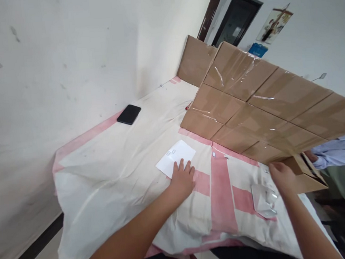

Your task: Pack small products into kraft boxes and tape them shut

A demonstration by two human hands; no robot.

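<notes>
My left hand (182, 179) lies flat with fingers stretched out on the near edge of a white paper sheet (176, 155) that rests on a cream and pink cloth (119, 179) covering the table. Two small items sit on the sheet's upper part. My right hand (282, 177) reaches toward the lower edge of a stack of taped brown cardboard boxes (249, 101); its fingers are curled and partly hidden. A clear plastic bag (265, 202) lies just left of that hand.
A black phone (128, 114) lies near the wall at the table's far left. Another person's light blue sleeve (339, 151) shows behind the boxes at right. A dark doorway (235, 17) and a wall poster (274, 24) stand beyond.
</notes>
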